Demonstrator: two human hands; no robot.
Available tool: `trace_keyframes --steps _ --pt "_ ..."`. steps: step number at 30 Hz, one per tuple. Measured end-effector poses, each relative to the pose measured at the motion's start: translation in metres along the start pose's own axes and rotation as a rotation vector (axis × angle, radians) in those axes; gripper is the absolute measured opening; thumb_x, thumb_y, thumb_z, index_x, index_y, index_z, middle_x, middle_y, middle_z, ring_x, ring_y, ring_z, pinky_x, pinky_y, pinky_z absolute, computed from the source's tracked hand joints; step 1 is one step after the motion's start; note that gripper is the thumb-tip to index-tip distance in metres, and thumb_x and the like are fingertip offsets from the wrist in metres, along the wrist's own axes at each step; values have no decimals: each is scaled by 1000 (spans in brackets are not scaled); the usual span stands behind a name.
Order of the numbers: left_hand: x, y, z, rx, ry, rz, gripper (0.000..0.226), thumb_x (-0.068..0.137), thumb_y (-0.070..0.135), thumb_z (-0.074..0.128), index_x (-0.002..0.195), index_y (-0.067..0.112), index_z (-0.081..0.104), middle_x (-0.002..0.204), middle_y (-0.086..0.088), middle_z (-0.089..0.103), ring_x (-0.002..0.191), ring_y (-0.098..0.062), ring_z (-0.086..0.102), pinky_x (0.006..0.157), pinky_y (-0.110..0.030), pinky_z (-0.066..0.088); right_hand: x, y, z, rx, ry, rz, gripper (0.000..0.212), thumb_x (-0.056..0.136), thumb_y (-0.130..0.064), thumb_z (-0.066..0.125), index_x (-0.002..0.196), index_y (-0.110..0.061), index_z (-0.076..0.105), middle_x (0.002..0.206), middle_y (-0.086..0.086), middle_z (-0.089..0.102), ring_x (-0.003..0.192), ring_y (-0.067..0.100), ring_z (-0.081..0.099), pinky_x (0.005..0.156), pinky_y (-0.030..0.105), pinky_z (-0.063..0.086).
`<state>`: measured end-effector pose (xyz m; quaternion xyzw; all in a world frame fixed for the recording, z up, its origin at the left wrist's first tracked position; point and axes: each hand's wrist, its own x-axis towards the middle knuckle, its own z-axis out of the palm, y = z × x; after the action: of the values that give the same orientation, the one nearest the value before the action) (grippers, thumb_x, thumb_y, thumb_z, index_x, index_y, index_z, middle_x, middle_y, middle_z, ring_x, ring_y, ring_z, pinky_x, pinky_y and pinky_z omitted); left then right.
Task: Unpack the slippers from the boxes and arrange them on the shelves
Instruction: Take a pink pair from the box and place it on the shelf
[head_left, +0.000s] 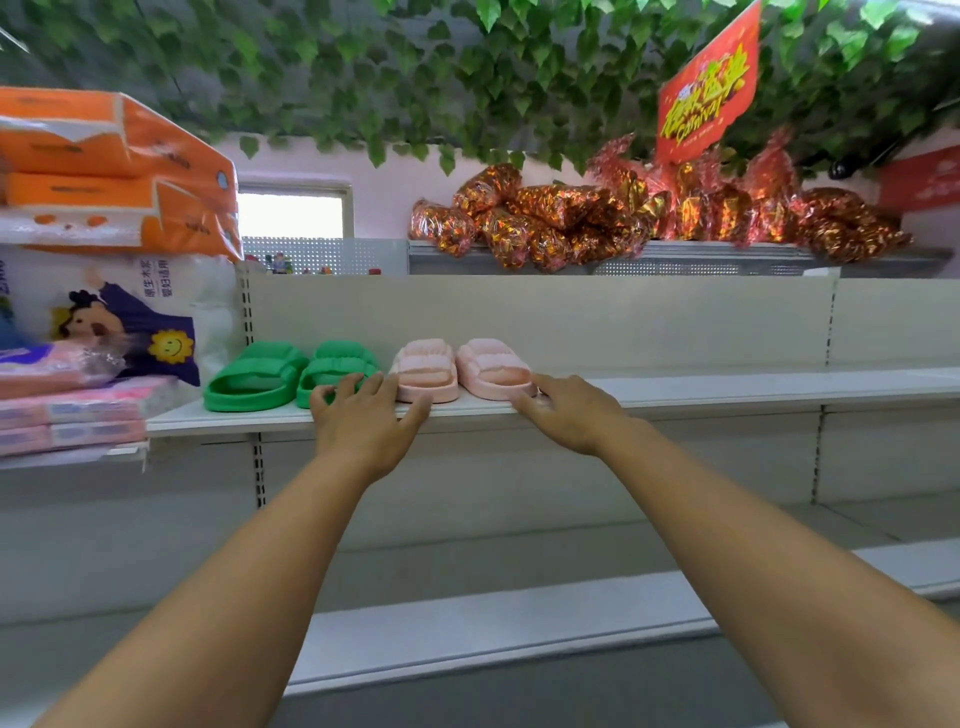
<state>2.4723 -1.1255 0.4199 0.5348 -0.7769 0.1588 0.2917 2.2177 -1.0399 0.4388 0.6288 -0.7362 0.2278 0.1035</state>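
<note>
Both bare forearms are reaching forward and up toward the shelf (727, 392), almost straight. The left hand (363, 421) is hanging palm down at the shelf's front edge, fingers spread and loosely bent, gripping nothing. Its fingertips are lying over the heel of the right green slipper (337, 366) and its thumb is pointing at the heel of the left pink slipper (426, 371). The right hand (566, 415) is open too, stretching its fingers to the heel of the right pink slipper (493, 366) - whether they are touching it is hard to tell. All four slippers are sitting in a row near the front edge, heels toward the camera, with the left green slipper (254, 382) nearest the tissue packs (104, 156) stacked at the left. To the right of the pink pair a long stretch of white shelf board is showing, and a lower shelf (519, 621) is jutting out beneath the arms. The slippers are looking thick-soled and puffy, each with a ridged band across the top - two bright green, two pale pink. Shiny foil bags (623, 218) are lying piled on the top shelf under hanging leaves (415, 67).
</note>
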Motion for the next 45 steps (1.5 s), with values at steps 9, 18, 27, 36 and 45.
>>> trace_keyframes --steps 9,18,27,36,45 --pt "-49 -27 -25 -315 81 184 61 98 55 52 146 17 51 149 -6 53 141 -24 43 116 -45 32 -75 -23 -31 -123 -3 -194 73 92 -74 45 151 -32 41 147 1 53 132 22 50 104 43 46" --pt "-147 -61 -46 -170 31 358 83 87 75 33 149 22 48 150 -2 53 139 -23 47 114 -47 36 -168 -60 -6 -94 -62 -282 76 94 -69 50 157 -30 34 159 -8 41 144 16 39 113 36 34" --pt "-247 -84 -4 -168 -187 380 85 87 77 33 152 23 43 154 -1 48 140 -25 45 112 -47 36 -251 -70 51 -101 -196 -232 81 91 -74 49 157 -29 35 158 -7 42 144 17 39 115 41 37" --pt "-340 -84 35 -202 -386 469 86 87 78 30 154 25 39 157 -1 44 141 -27 42 112 -48 32 -349 -63 96 -80 -359 -108 80 93 -68 53 158 -27 32 161 -4 37 147 18 33 115 38 34" --pt "-448 -60 88 -283 -664 451 82 85 73 42 150 22 47 151 -5 52 135 -31 49 111 -50 35 -468 -8 155 -32 -556 111 80 92 -69 54 157 -28 33 160 -2 39 147 22 35 115 42 39"
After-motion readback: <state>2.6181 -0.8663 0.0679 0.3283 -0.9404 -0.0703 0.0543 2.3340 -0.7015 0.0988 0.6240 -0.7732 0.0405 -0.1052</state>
